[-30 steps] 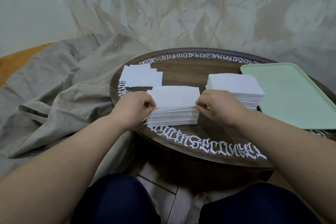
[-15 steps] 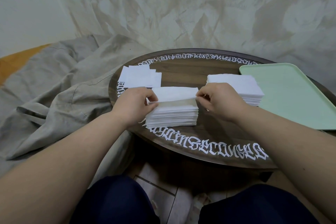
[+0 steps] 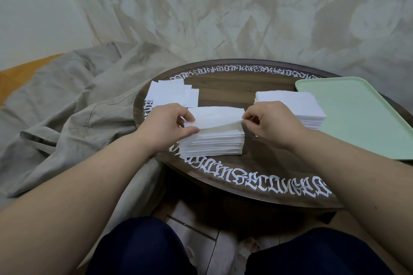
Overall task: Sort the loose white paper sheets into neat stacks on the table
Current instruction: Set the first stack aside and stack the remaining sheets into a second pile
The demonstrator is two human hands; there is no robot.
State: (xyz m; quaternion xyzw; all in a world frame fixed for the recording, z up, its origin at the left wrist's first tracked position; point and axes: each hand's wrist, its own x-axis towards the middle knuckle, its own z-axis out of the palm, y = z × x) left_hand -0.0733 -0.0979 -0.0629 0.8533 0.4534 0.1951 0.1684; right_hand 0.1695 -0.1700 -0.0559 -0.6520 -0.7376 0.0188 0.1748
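A thick stack of square white paper sheets [image 3: 212, 140] sits near the front edge of the round dark wooden worktop with white lettering round its rim [image 3: 223, 87]. Its top sheet [image 3: 216, 116] is lifted off the stack at the near edge and stretched between the two hands. The left hand [image 3: 167, 125] pinches the sheet's left edge between its thumb and curled fingers [image 3: 188, 118], with the thumb lying against the stack's top left corner. The right hand [image 3: 272, 123] pinches the sheet's right corner between thumb and forefinger, its other fingers curled. A second neat white paper stack [image 3: 299, 105] stands just behind the right hand, close beside a pale green plastic tray [image 3: 357, 114]. A loose fan of white sheets [image 3: 174, 94] lies flat at the worktop's far left, behind the left hand.
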